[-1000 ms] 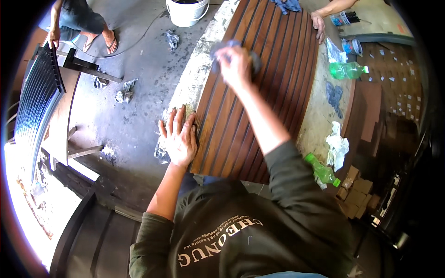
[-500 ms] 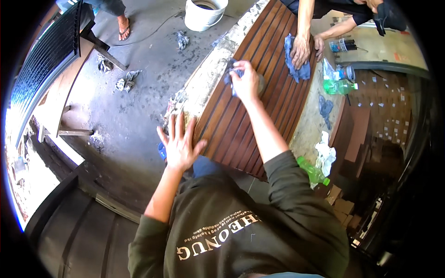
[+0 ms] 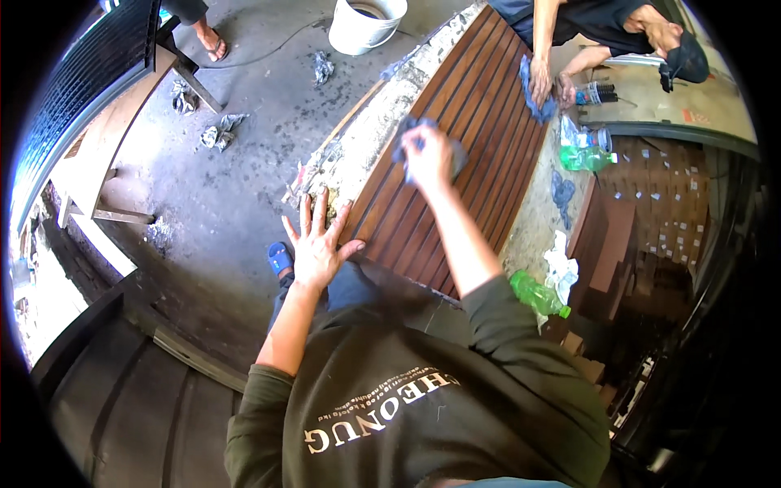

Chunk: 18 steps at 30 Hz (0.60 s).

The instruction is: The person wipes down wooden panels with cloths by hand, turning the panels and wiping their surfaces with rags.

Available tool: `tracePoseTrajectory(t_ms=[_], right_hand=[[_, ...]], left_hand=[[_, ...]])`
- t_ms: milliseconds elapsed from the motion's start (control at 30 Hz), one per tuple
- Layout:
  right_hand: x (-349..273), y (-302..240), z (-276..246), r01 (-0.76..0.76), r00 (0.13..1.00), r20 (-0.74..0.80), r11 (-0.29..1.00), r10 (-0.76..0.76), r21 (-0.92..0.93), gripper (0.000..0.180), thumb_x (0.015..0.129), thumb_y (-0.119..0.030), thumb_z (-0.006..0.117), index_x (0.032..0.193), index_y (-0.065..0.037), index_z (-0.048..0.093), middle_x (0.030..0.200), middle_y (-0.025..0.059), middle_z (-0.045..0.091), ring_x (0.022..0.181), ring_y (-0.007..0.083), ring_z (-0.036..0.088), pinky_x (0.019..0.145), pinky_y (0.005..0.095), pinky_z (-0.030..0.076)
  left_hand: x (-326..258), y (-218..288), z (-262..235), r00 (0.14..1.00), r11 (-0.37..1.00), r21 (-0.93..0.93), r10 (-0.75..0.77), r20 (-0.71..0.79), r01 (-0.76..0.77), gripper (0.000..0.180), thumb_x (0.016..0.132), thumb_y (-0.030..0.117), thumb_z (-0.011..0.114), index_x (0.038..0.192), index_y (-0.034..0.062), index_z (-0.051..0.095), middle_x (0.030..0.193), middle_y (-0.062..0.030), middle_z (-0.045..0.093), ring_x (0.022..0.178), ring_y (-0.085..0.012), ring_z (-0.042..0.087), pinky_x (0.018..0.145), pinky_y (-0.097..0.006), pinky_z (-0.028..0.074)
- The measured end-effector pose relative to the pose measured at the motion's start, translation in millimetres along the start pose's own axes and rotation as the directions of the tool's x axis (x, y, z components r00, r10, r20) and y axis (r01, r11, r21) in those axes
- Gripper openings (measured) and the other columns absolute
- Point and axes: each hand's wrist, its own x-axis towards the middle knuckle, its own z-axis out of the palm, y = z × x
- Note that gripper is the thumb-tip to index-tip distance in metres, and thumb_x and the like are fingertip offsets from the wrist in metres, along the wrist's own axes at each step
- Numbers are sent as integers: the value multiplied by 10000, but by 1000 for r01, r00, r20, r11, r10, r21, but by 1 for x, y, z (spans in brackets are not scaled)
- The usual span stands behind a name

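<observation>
A reddish-brown slatted wooden panel lies before me on a pale, rough-edged bench. My right hand, blurred by motion, presses a blue-grey rag onto the slats near the panel's left side. Fingers spread, my left hand rests at the near left corner of the panel and holds nothing. Across from me a co-worker's hand presses another blue rag against the far right edge of the same panel.
Along the right ledge lie two green plastic bottles, a blue rag and white crumpled paper. A white bucket stands on the floor beyond. Crumpled scraps lie left, near a wooden bench.
My right hand and its rag have shifted slightly nearer along the slats. The co-worker's rag has moved to the panel's right edge. My left hand keeps its place at the corner.
</observation>
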Motion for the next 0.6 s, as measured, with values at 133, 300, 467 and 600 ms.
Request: tracePoseTrajectory(t_ms=[133,300,467,600], right_hand=[[-108,-44,13,192,966,145,971,-212,142,80,710,-62,693,752,-92,632,775,60,636,764,244,591,715,363,447],[-54,-24,10,277,952,118,958,-284,70,41,738,-93,679,759,-98,644,748,96,637,753,254,606,693,366,458],[21,13,6,6,995,-102,1000,-8,-24,42,759,-83,666,801,-80,660,801,100,665,773,269,632,705,379,481],[-78,-19,4,244,970,-25,962,-242,124,199,745,-175,672,909,-68,632,951,114,637,938,303,590,853,402,437]], left_hand=[[-4,-10,4,1000,1000,-4,17,-11,-17,703,750,620,543,1357,277,455,1520,-100,183,1395,-386,103,1042,-668,91],[7,-1,6,996,1000,-2,-13,-90,13,706,747,584,584,1370,293,427,1512,-99,204,1392,-388,115,1026,-692,99],[11,6,3,996,997,72,22,-88,-15,691,760,614,541,1369,309,428,1516,-85,197,1386,-402,112,1022,-695,85],[17,15,-18,998,995,94,-35,-46,39,490,808,467,602,1263,291,552,1458,-64,324,1389,-345,160,1020,-691,-6]])
